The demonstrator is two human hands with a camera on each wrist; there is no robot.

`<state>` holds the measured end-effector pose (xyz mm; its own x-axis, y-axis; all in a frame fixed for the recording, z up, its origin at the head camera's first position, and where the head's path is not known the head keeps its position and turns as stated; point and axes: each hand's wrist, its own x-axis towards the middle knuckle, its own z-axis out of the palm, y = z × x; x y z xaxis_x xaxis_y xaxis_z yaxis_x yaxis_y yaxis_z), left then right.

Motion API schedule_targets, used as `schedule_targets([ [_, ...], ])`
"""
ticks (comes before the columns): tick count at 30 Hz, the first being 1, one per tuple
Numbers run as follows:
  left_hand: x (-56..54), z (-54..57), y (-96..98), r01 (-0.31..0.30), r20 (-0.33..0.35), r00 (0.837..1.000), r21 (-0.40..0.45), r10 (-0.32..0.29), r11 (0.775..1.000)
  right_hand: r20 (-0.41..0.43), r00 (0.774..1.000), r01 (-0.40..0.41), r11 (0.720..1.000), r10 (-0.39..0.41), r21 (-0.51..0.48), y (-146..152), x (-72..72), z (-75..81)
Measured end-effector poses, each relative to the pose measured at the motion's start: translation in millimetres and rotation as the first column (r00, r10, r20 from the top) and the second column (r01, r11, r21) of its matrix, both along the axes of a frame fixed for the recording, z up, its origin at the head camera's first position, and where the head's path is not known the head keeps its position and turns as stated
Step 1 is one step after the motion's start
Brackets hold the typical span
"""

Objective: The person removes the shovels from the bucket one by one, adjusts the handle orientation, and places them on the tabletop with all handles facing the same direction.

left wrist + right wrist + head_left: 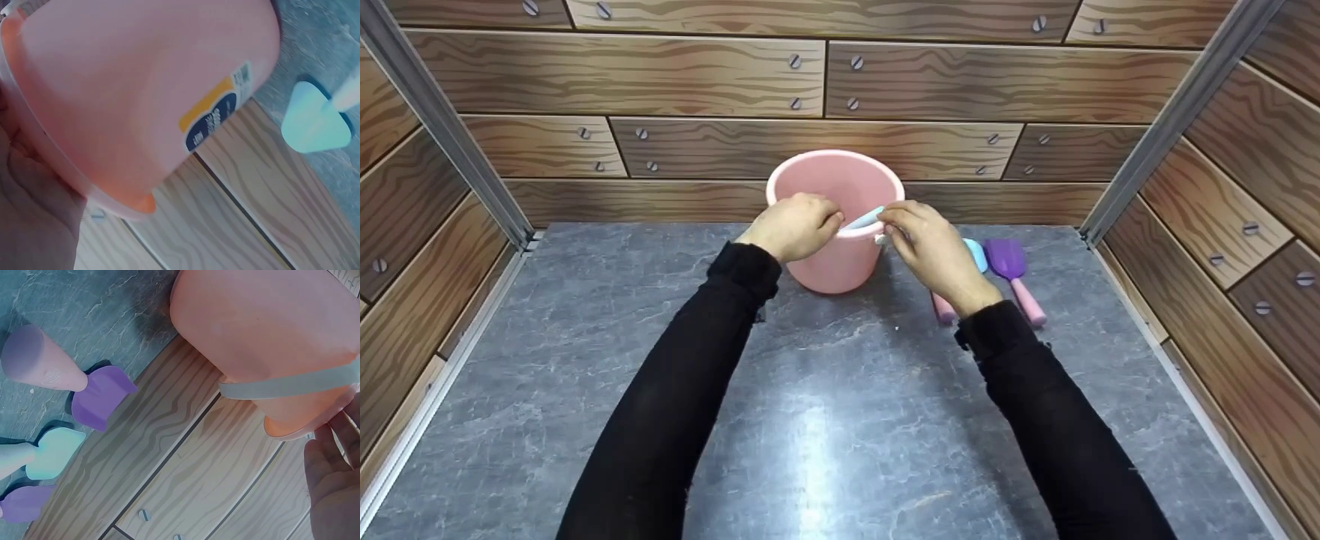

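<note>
A pink bucket [832, 266] stands upright on the grey floor near the back wall. My left hand [795, 226] grips its near rim, fingers curled at the edge; part of that hand [39, 208] shows beside the rim in the left wrist view. At the right of the rim my right hand [934, 251] pinches the pale blue bucket handle [862, 218], which crosses the rim between the hands. In the right wrist view the handle [287, 385] runs as a band past the bucket side, with the right fingers at the rim. Some fingertips are hidden.
Right of the bucket lie toy shovels: one with a purple blade [1006, 259] and pink grip, and a light blue one [976, 255] partly behind my right hand. Another purple blade [28, 503] shows in the right wrist view. Wood-patterned walls [720, 79] enclose the floor.
</note>
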<state>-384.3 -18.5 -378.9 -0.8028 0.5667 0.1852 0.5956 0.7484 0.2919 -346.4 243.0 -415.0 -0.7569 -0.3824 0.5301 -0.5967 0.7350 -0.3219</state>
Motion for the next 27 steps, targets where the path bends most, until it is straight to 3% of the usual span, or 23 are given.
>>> schedule_targets([
  [5,-3.5,3.6,11.2,-0.039,0.046,0.998,-0.039,0.041,0.998,-0.008,1.000,-0.011,1.000,0.011,0.001,0.2,-0.2,0.7],
  [9,-5.3,8.9,17.8,-0.038,0.083,0.996,-0.102,0.046,0.994,-0.023,0.999,-0.028,1.000,0.028,-0.012,0.1,-0.7,0.8],
  [19,-1.7,21.9,24.5,0.014,0.171,0.985,-0.184,0.018,0.983,-0.073,0.997,-0.021,0.999,0.024,0.047,-0.1,1.5,3.5],
  [27,0.4,26.6,23.7,0.072,0.275,0.961,-0.235,-0.005,0.969,-0.067,0.995,-0.072,0.990,0.080,0.118,3.4,8.7,7.4],
])
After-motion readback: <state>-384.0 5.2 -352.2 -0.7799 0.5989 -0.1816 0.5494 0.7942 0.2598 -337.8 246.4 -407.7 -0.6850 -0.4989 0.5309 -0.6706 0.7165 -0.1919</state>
